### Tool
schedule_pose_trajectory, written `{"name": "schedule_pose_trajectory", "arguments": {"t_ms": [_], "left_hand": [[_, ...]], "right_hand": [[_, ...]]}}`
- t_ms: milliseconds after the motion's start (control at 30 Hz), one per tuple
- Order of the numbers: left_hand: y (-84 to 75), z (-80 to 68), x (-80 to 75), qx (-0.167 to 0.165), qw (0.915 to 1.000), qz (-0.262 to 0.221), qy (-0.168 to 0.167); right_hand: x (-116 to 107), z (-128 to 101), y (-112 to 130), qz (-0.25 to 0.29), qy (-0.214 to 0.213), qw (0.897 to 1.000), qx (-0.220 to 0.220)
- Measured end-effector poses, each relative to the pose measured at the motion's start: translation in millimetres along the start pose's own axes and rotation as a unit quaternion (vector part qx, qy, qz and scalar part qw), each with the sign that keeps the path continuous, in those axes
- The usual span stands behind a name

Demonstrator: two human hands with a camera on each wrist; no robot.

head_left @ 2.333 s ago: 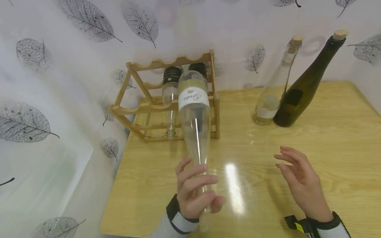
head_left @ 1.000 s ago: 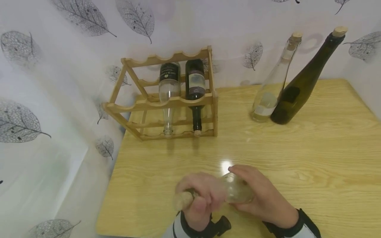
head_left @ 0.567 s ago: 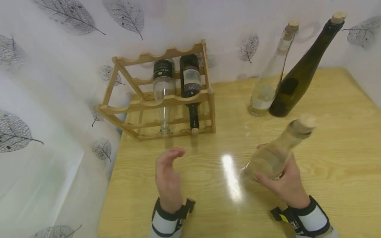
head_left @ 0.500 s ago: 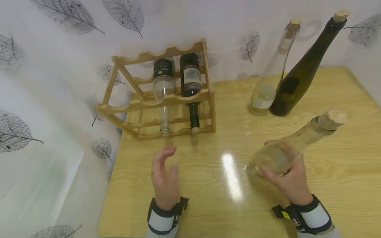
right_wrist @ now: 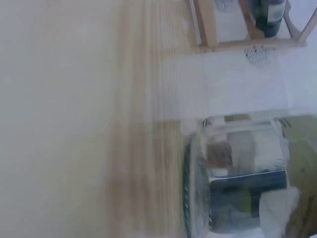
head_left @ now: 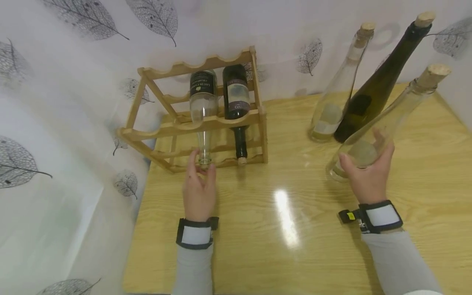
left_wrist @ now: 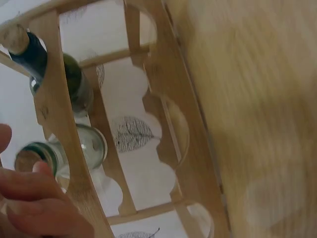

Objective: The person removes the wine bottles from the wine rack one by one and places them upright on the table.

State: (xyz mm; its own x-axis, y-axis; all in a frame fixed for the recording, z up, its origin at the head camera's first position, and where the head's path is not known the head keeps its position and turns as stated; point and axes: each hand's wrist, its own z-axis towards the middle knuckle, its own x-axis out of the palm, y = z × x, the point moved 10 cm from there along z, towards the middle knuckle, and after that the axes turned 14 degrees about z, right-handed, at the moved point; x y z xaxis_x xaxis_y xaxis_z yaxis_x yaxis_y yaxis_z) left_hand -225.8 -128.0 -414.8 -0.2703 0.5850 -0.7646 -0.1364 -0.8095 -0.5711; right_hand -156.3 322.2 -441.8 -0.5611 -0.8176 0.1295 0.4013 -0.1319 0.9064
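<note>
My right hand (head_left: 370, 180) grips the lower body of a clear corked bottle (head_left: 394, 116), which leans to the right with its base low over or on the table; contact cannot be told. That bottle's round base (right_wrist: 198, 188) fills part of the right wrist view. My left hand (head_left: 199, 192) is at the neck of a clear, black-labelled bottle (head_left: 202, 108) lying in the wooden rack (head_left: 177, 130). Thumb and fingers stand either side of the neck end; in the left wrist view a fingertip overlaps the mouth of this bottle (left_wrist: 91, 146), contact unclear.
A dark bottle (head_left: 237, 96) lies in the rack beside the clear one. Another clear corked bottle (head_left: 333, 98) and a dark green corked bottle (head_left: 380, 88) stand at the back right of the wooden table (head_left: 250, 229). A leaf-patterned wall (head_left: 284, 37) rises behind.
The clear corked bottle passed from my left hand to my right, which has carried it right toward the standing bottles. My left hand has moved forward to the racked bottle's neck.
</note>
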Motion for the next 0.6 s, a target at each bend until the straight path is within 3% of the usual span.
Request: {"name": "schedule_pose_trajectory", "arguments": {"t_ms": [133, 300, 600], "left_hand": [[2.3, 15.3, 8.6, 0.008, 0.9992, 0.028, 0.028], [4.6, 21.0, 19.4, 0.010, 0.9972, -0.005, 0.074], [-0.4, 17.9, 16.8, 0.074, 0.9965, -0.026, 0.031]], "right_hand": [[7.1, 15.9, 1.8, -0.004, -0.031, 0.999, 0.012], [16.2, 31.0, -1.3, -0.005, -0.033, 0.999, 0.039], [14.5, 46.6, -15.8, -0.026, -0.034, 0.997, 0.062]]}}
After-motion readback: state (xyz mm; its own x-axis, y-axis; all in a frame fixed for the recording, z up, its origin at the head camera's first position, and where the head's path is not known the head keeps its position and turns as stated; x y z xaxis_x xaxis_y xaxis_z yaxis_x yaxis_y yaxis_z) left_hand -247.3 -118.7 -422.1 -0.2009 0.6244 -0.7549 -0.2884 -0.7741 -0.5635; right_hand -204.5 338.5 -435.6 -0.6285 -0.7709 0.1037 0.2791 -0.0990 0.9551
